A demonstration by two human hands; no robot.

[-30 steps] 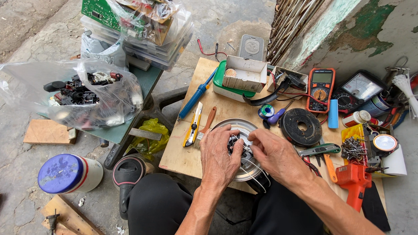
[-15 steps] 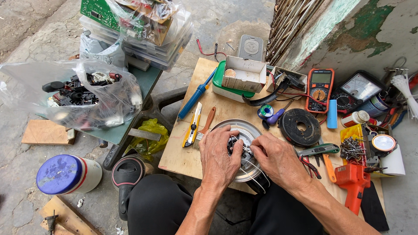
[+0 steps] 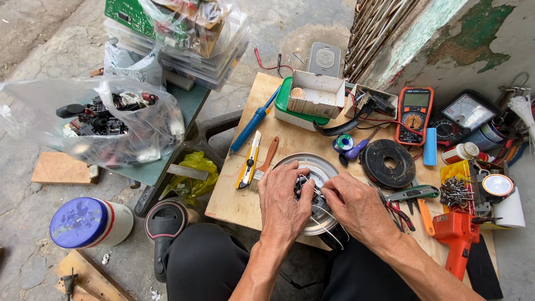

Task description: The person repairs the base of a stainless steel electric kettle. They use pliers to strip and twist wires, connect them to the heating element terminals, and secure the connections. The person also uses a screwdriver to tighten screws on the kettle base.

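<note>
Both hands work on a round metal motor housing (image 3: 312, 184) at the near edge of the wooden table (image 3: 234, 200), roughly mid-edge. Left hand (image 3: 285, 202) lies over the housing's left half, fingers curled down onto the dark wiring cluster (image 3: 305, 189) in its centre; grip looks pinched on the wires, exact hold hidden by the knuckles. Right hand (image 3: 356, 207) covers the right half, fingertips closed on thin pale wires (image 3: 326, 223) that loop off the housing's near rim.

Just left of the housing: yellow utility knife (image 3: 248, 160) and small paintbrush (image 3: 263, 163), side by side, touching or nearly so. Blue soldering iron (image 3: 255, 120) lies near the far-left corner. Far edge: green lidded box (image 3: 290, 108) with an open cardboard box (image 3: 316, 93) on top. Right of the housing: black round disc (image 3: 388, 163), blue cylinder (image 3: 430, 146), orange multimeter (image 3: 414, 114). Orange drill (image 3: 456, 241) at the near-right corner, pliers (image 3: 402, 212) between it and the right hand.

On the ground left: clear bag of parts (image 3: 106, 122), blue-lidded can (image 3: 89, 223).
</note>
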